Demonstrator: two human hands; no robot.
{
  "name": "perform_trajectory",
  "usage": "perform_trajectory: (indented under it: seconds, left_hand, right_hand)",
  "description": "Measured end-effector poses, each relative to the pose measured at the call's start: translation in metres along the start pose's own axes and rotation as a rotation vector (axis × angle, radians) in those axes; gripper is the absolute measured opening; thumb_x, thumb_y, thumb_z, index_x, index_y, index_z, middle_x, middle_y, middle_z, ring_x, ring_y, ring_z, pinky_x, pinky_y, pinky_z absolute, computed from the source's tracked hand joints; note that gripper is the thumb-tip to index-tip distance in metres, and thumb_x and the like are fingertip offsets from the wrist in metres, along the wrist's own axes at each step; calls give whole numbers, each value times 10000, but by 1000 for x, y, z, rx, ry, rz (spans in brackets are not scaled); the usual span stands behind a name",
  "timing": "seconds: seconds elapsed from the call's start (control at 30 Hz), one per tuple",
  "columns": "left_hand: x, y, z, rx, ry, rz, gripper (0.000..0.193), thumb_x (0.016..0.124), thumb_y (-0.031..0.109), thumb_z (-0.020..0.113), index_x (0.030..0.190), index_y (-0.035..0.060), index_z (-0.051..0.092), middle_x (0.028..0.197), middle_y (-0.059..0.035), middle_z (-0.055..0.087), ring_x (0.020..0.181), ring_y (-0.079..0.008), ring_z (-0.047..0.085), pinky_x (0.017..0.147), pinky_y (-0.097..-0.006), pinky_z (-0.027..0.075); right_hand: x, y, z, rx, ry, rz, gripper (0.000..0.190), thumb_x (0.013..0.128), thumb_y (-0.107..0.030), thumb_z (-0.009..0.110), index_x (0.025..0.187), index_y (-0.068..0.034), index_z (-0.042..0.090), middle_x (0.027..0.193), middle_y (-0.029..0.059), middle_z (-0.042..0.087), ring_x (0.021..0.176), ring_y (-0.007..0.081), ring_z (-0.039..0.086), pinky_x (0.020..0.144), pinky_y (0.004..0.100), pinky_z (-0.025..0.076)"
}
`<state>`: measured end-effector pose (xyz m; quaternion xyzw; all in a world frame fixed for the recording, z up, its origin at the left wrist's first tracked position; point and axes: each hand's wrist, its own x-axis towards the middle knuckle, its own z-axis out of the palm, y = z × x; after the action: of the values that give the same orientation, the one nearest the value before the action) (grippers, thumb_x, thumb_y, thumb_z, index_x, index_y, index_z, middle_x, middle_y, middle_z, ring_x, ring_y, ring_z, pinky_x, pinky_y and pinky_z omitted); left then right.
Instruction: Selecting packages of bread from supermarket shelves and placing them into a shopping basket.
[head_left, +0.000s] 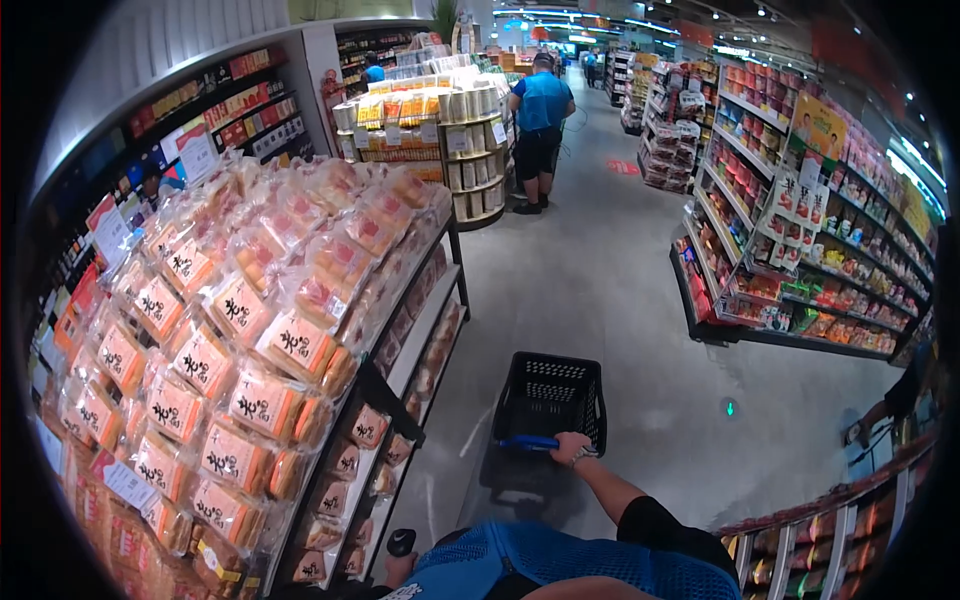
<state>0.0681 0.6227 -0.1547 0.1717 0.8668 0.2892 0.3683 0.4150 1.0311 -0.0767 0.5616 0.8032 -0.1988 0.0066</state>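
Observation:
My right hand (572, 448) is closed around the blue handle (527, 443) of a black plastic shopping basket (556, 409), whose perforated walls and dark inside show below me. A watch or bracelet is on that wrist. Low in the picture, my left hand (399, 568) is partly hidden by the blue mesh vest; its fingers are around a small black object (402, 541), whose kind I cannot tell. Left of me, a sloping display is heaped with packaged bread (238, 306) in clear plastic bags.
Beyond the bread display stands a round shelf of canisters (471, 139), with a person in a blue vest (541, 105) beside it. Snack shelves (825, 225) line the right side. At the far right, another person's hand (855, 431) shows near a low shelf (832, 517).

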Motion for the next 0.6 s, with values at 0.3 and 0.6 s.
perform_trajectory:
  seconds: [0.3, 0.6]
  left_hand:
    - [97, -5, 22, -144, 39, 537, 188, 657, 217, 728, 658, 38, 672, 639, -69, 657, 588, -192, 641, 606, -348, 505]
    - [238, 131, 28, 657, -348, 893, 233, 759, 264, 698, 867, 58, 696, 716, -69, 668, 667, -182, 662, 620, -347, 515]
  right_hand:
    - [97, 15, -48, -64, -49, 137, 331, 730, -403, 667, 958, -174, 741, 908, 107, 710, 870, 304, 682, 792, 418, 546]
    - [162, 23, -68, -159, -145, 188, 283, 724, -401, 622, 897, -212, 743, 853, 90, 707, 840, 302, 678, 751, 423, 540]
